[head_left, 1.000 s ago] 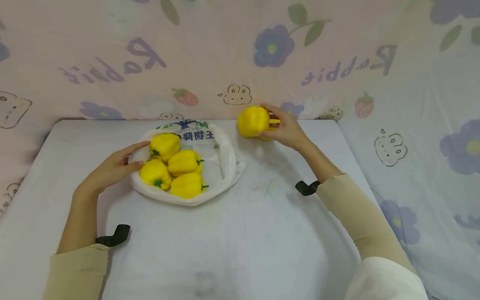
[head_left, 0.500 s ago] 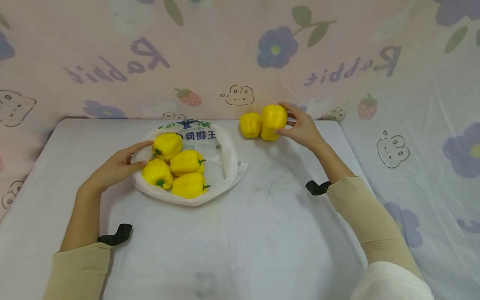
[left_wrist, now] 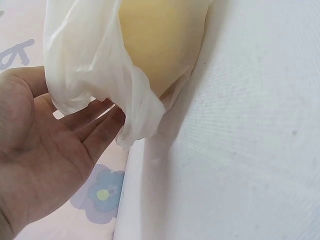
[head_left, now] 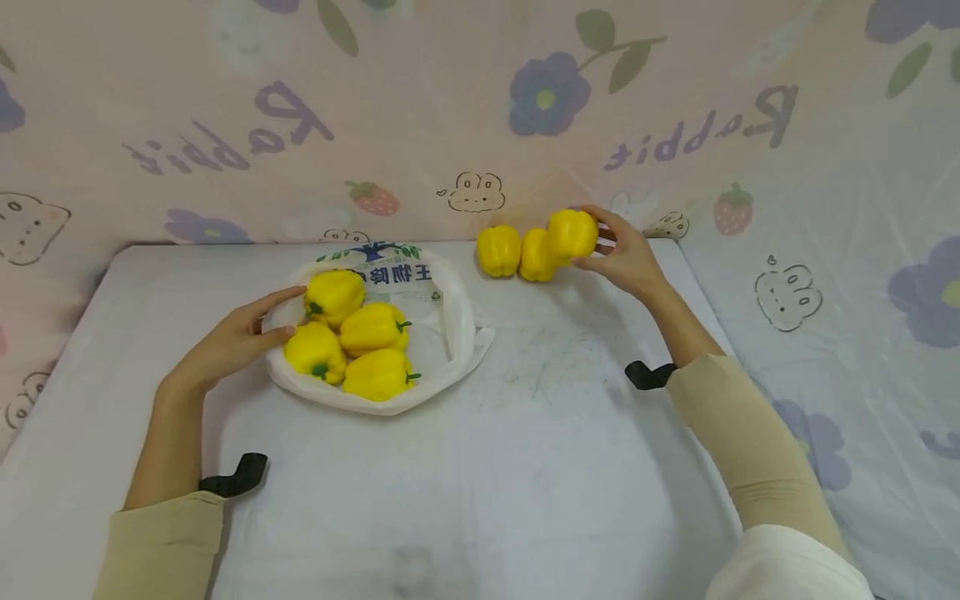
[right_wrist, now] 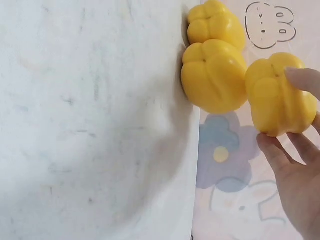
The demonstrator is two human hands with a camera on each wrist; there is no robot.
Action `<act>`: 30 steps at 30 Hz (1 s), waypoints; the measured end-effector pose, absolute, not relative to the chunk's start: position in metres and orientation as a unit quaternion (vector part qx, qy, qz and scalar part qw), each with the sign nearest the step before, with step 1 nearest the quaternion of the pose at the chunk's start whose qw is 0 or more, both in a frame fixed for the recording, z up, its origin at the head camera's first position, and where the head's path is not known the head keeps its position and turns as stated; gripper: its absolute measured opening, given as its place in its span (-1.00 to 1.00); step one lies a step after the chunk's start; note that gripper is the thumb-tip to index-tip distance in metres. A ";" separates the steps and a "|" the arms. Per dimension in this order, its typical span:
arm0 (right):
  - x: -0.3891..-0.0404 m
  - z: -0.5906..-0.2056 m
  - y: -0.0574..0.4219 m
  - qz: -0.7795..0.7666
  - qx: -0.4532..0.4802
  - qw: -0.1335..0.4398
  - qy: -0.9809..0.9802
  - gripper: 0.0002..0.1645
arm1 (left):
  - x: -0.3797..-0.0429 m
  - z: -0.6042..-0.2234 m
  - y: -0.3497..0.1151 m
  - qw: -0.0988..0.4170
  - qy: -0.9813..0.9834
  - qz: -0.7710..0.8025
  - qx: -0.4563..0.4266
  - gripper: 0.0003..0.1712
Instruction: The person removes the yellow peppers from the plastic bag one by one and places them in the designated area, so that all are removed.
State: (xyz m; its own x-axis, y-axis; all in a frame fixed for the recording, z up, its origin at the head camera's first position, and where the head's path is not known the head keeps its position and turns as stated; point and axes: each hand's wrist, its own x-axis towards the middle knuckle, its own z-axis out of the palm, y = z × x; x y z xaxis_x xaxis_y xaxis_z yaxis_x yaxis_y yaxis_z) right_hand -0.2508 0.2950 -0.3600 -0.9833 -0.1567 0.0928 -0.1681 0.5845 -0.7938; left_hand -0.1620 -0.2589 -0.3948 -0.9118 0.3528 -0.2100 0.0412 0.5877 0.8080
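Observation:
My right hand (head_left: 624,257) grips a yellow bell pepper (head_left: 572,234) at the back of the table. In the right wrist view this held pepper (right_wrist: 281,95) is raised off the tabletop, fingertips and thumb round it. Two more yellow bell peppers stand side by side to its left, the outer pepper (head_left: 498,251) and the inner pepper (head_left: 536,255), which the held one partly covers. My left hand (head_left: 228,337) holds the left rim of a white plastic bag (head_left: 431,387), fingers behind the plastic in the left wrist view. Several yellow peppers with green stems, among them a front pepper (head_left: 378,374), lie in the opened bag.
The white table (head_left: 480,500) ends at a patterned cloth (head_left: 420,100) hung behind it. More of that cloth runs down the right side. A black wrist mount (head_left: 651,375) juts from the right sleeve, and a similar black mount (head_left: 240,477) from the left.
My right hand has moved right with the pepper in its grip, and the two standing peppers behind it have come into view. The left hand stays at the bag's rim.

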 end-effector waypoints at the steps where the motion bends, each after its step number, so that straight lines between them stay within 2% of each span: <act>1: -0.251 -0.361 0.297 0.445 0.088 0.007 -0.891 -0.03 | -0.162 -0.395 -0.259 0.177 0.873 0.441 0.113 -0.26; 30: -0.254 -0.403 0.328 0.430 0.051 -0.021 -0.901 -0.01 | -0.161 -0.395 -0.259 0.183 0.873 0.442 0.100 -0.24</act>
State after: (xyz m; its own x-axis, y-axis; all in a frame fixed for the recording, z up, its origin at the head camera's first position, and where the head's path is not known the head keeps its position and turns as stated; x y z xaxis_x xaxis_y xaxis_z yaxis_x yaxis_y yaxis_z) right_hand -0.2538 0.3284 -0.4034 -0.9939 -0.1106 0.0053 -0.0737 0.6249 -0.7772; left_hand -0.1614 -0.2593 -0.3951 -0.9129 0.3364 -0.2313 0.0129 0.5900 0.8073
